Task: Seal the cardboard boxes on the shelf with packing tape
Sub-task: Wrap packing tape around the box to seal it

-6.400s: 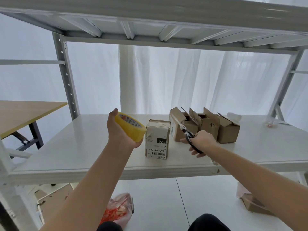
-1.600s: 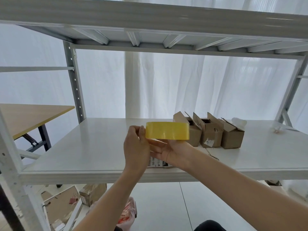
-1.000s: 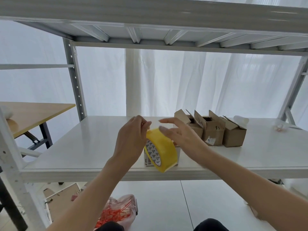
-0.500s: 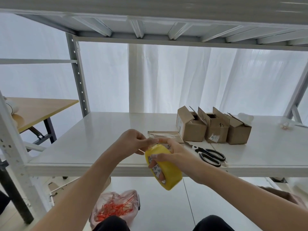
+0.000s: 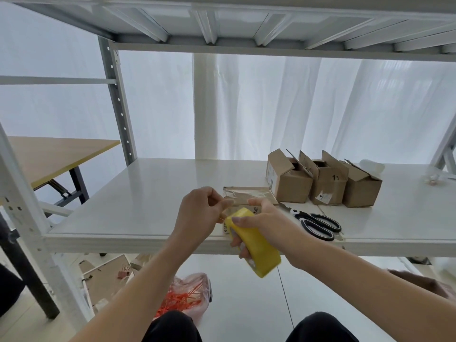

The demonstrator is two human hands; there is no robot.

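The tape roll (image 5: 259, 248) partly hides the flat box (image 5: 246, 193).

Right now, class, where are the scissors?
In the head view the scissors lie on the shelf, right of the right hand, in front of the open boxes.

White metal shelf board (image 5: 138, 208), one level. On it:
- Flat, taped brown cardboard box (image 5: 249, 193), just beyond the left hand (image 5: 199, 213) and right hand (image 5: 266, 220).
- Row of three open-flapped brown cardboard boxes (image 5: 320, 183), beyond and right of the right hand.
- Black-handled scissors (image 5: 315, 222), just right of it.
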